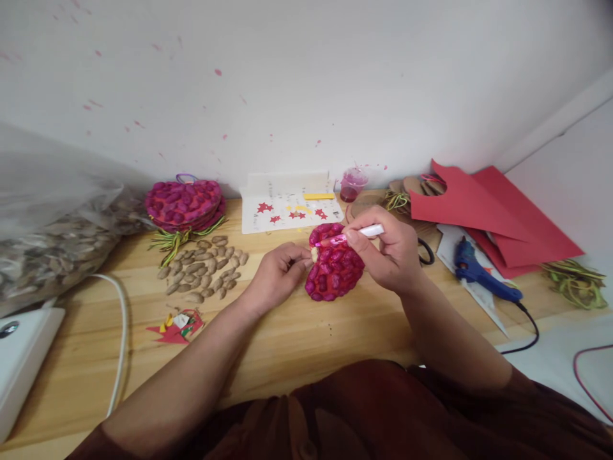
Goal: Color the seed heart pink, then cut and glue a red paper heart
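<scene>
The magenta, nut-covered disc [338,271] is at the table [297,338], just on the near side of the printed sheet [258,222] and a little to its right; its bumpy face looks up towards the person, and its roundish outline makes a long axis hard to tell; the white-handled brush [371,230] lies crosswise above it, long axis running right to left and slightly towards the person, its pink tip pointing left at the disc's left edge, its white end pointing right; the right hand [390,252] has its fingers closed round the handle; the left hand [278,275] has its fingers drawn nearly together beside a pale piece [315,254] at the disc's left edge, though whether they grip that piece or the rim I cannot tell; loose peanuts [205,265] spread left of the sheet and nearer the person; a paint cup [353,185] stands just right of it, a blue glue gun [483,278] farther right.
</scene>
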Available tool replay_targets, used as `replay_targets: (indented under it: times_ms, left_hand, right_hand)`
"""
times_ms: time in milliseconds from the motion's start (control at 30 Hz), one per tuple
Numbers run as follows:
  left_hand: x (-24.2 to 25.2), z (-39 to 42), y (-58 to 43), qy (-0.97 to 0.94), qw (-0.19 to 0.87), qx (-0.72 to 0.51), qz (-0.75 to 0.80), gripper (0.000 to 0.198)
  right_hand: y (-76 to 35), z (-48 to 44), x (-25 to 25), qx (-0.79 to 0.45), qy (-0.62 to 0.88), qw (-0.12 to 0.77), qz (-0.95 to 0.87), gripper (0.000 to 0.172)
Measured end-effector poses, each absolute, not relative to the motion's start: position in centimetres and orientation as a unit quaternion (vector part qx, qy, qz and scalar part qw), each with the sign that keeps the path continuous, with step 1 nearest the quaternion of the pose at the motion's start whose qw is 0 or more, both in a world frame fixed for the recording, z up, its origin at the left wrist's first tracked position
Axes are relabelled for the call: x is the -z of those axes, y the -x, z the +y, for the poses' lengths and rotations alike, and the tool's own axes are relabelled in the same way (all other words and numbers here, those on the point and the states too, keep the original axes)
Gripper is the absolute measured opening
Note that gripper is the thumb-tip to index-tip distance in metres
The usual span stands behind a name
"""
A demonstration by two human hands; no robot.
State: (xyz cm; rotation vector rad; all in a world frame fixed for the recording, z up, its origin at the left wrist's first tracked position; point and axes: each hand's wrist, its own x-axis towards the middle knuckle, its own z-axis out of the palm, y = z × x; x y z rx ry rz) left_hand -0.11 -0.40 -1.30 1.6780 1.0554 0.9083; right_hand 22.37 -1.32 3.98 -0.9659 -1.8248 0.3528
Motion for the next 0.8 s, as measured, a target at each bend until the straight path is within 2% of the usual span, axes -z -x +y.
replay_targets:
  times_ms: [700, 800]
  left_hand:
    - [1.24, -0.50, -0.08, -0.660, 0.478, -0.377, 0.440, 0.016]
    - [1.62, -0.40, -0.08, -0.632, 0.493, -0.396, 0.448, 0.019]
  right_hand:
    - [-22.52, -1.17, -3.88, -0.140, 0.416, 0.502, -0.745, 0.007]
    - [-22.65, -1.11, -4.06, -0.136, 0.429, 0.524, -0.723, 0.009]
